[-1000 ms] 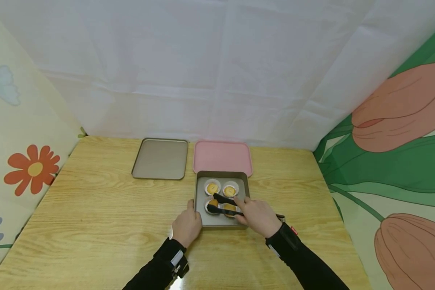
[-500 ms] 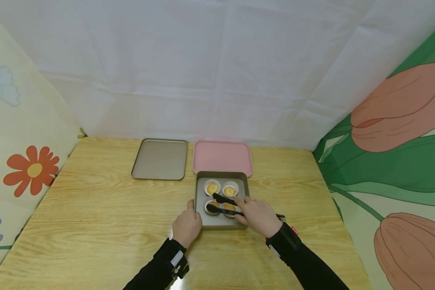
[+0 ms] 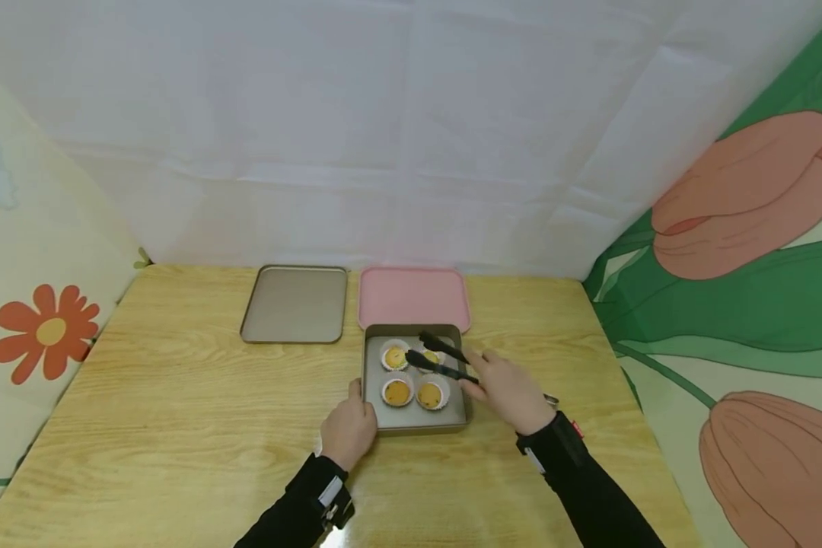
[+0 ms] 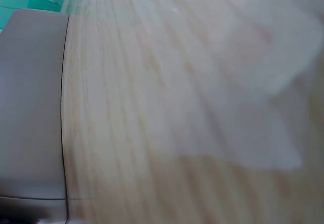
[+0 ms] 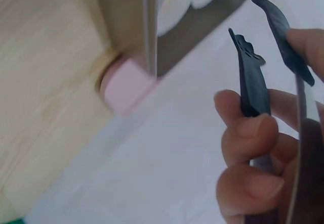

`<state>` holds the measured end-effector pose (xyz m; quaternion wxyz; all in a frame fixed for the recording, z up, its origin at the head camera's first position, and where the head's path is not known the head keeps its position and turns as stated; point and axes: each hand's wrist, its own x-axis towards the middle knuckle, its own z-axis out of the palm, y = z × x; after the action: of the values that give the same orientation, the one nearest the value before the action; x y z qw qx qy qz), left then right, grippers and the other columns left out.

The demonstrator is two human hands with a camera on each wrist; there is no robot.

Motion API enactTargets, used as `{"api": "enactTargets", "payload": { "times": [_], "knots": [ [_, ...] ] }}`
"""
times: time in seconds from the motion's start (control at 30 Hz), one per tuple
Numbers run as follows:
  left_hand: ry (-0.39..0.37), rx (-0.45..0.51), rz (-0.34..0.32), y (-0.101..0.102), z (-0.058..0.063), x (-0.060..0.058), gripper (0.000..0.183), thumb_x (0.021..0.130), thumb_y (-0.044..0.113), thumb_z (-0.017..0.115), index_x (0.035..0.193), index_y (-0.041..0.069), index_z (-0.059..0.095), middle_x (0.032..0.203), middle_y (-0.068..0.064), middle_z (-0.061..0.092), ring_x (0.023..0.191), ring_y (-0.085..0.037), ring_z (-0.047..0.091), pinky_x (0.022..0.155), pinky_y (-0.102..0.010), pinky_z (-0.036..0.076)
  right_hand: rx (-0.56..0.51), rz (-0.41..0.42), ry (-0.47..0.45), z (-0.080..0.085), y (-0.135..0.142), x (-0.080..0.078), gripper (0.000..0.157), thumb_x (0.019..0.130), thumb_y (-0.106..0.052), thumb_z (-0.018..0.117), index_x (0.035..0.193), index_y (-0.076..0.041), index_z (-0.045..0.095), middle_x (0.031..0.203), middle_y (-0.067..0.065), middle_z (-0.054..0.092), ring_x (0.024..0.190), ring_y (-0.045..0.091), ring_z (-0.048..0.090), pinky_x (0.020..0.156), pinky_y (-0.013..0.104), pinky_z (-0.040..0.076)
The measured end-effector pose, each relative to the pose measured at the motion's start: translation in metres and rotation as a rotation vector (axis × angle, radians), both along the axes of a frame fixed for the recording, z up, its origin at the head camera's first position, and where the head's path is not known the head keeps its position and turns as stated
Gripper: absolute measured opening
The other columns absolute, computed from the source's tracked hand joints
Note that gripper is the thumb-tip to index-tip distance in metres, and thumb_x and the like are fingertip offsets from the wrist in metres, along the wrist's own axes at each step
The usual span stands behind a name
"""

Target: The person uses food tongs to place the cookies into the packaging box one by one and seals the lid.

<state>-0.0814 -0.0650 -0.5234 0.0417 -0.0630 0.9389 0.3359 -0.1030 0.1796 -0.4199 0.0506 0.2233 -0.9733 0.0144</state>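
A square metal baking pan (image 3: 414, 420) holds several small golden muffins (image 3: 397, 393) in white paper cups. My left hand (image 3: 348, 431) grips the pan's left wall near its front corner; some of its fingers are hidden. Black-tipped tongs (image 3: 445, 371) are held in my right hand (image 3: 510, 390), above the pan's right side. Their tips are spread over the back right muffin and partly cover it, with nothing between them. In the right wrist view the thumb and curled fingers hold the two arms of the tongs (image 5: 253, 82) apart.
Behind the pan lies a pink tray (image 3: 414, 297), close against its back wall. To the left of that is a flat grey-brown tray (image 3: 293, 304). The wooden table (image 3: 212, 426) ends at a white cloth (image 3: 315, 152), with printed panels on both sides.
My right hand has raised the tongs and moved them back and right, off the front muffins, which now show fully. The left hand stays at the pan. The head view has shifted slightly.
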Motion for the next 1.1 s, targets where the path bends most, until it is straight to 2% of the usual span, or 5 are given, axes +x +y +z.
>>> {"api": "enactTargets", "payload": {
  "times": [0.3, 0.47, 0.63, 0.93, 1.1],
  "knots": [
    [-0.005, 0.002, 0.003, -0.001, -0.001, -0.001, 0.046, 0.089, 0.017, 0.036, 0.132, 0.000, 0.041, 0.081, -0.022, 0.067, 0.059, -0.027, 0.061, 0.043, -0.036, 0.036, -0.173, -0.176, 0.037, 0.023, 0.046, -0.013, 0.056, 0.088, -0.032, 0.060, 0.135, -0.005, 0.045, 0.095, 0.021, 0.059, 0.047, 0.011, 0.044, 0.041, 0.022, 0.033],
    [-0.013, 0.002, 0.000, -0.001, -0.002, -0.001, 0.046, 0.090, 0.017, 0.035, 0.133, 0.000, 0.041, 0.079, -0.021, 0.067, 0.058, -0.026, 0.061, 0.042, -0.035, 0.035, -0.215, -0.277, 0.072, 0.026, 0.078, -0.016, 0.057, 0.091, -0.029, 0.057, 0.137, 0.000, 0.041, 0.104, 0.032, 0.057, 0.045, 0.022, 0.050, 0.043, 0.032, 0.037],
    [-0.006, 0.004, -0.002, 0.000, -0.001, 0.000, 0.046, 0.090, 0.017, 0.035, 0.132, 0.000, 0.041, 0.073, -0.019, 0.066, 0.053, -0.024, 0.058, 0.041, -0.034, 0.033, -0.230, -0.385, 0.176, 0.026, 0.109, -0.016, 0.056, 0.090, -0.028, 0.057, 0.134, 0.003, 0.043, 0.099, 0.035, 0.057, 0.055, 0.035, 0.055, 0.046, 0.044, 0.042],
    [-0.018, -0.001, 0.001, -0.001, 0.001, 0.000, 0.047, 0.090, 0.017, 0.035, 0.132, 0.000, 0.041, 0.079, -0.021, 0.067, 0.058, -0.027, 0.061, 0.043, -0.036, 0.035, -0.321, -0.588, 0.185, 0.004, 0.153, -0.014, 0.057, 0.093, -0.029, 0.051, 0.137, 0.004, 0.038, 0.110, 0.039, 0.051, 0.087, 0.054, 0.053, 0.071, 0.060, 0.041],
    [-0.010, -0.004, -0.002, 0.000, 0.000, 0.000, 0.047, 0.090, 0.018, 0.036, 0.133, 0.000, 0.041, 0.081, -0.021, 0.068, 0.061, -0.029, 0.062, 0.044, -0.037, 0.037, -0.325, -0.650, 0.159, -0.006, 0.163, -0.009, 0.056, 0.094, -0.028, 0.051, 0.137, 0.006, 0.038, 0.111, 0.040, 0.050, 0.088, 0.055, 0.052, 0.071, 0.060, 0.041]
  ]
}}
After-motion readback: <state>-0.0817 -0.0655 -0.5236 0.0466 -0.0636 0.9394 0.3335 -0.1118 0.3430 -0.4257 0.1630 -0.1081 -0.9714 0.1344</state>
